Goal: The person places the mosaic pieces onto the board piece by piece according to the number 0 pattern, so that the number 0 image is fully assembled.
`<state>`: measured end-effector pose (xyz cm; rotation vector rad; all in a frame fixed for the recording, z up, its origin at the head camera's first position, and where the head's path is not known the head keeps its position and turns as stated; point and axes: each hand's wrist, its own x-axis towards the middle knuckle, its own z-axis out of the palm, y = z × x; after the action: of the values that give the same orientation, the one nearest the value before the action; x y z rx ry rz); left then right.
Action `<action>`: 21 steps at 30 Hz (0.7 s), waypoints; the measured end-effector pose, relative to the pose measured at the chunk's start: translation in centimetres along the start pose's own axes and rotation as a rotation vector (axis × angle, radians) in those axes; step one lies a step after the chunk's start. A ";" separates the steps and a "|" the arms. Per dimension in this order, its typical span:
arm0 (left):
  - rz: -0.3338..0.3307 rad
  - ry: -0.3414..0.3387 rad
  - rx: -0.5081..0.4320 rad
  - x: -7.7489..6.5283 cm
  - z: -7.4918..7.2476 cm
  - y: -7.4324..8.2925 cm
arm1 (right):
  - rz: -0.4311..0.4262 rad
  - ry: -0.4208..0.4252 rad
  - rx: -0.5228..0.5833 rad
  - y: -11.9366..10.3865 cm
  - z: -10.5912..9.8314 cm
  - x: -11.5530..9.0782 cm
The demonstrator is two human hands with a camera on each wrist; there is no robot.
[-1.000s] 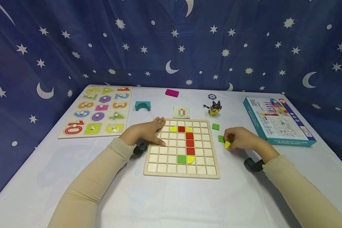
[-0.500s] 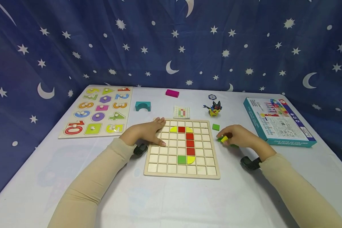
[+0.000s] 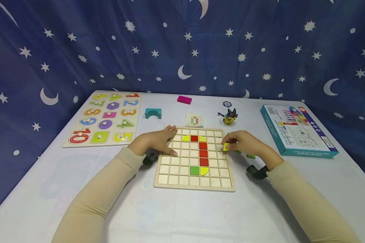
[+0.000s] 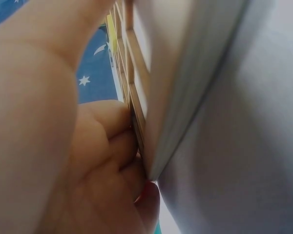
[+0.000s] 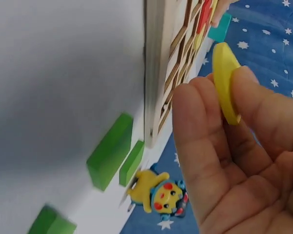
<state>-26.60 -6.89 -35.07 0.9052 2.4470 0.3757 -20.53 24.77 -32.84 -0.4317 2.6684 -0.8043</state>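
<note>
A wooden grid board lies on the white table. My left hand rests on its upper left edge, fingers spread. My right hand pinches a yellow tile with a curved edge between thumb and fingers, over the board's right edge in the head view. Set in the grid are red tiles, a green square tile and rounded yellow tiles. On the table beside the right hand lie loose green tiles, partly hidden by that hand in the head view.
Behind the board are a small pattern card, a teal arch block, a magenta block, a toy figure and a round chip. A number puzzle lies at left, a teal-edged box at right.
My right hand has moved left from the loose green tiles to the board's right edge, carrying the yellow tile. The left hand stays in place on the board.
</note>
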 end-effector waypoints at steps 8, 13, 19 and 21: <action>0.005 -0.003 0.002 0.0 0.0 0.0 | 0.009 0.025 0.070 -0.8 0.7 0.8; 0.006 0.000 0.001 -0.1 0.0 0.0 | -0.033 0.015 0.093 -1.3 0.9 1.4; 0.010 -0.002 -0.001 -0.1 0.0 0.0 | -0.048 -0.048 0.084 -2.4 1.5 1.7; 0.012 -0.002 -0.003 -0.1 0.0 0.0 | -0.065 -0.061 0.069 -2.9 1.7 1.6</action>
<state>-26.53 -6.94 -34.98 0.9192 2.4393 0.3821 -20.79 21.04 -32.87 -0.5200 2.5736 -0.8848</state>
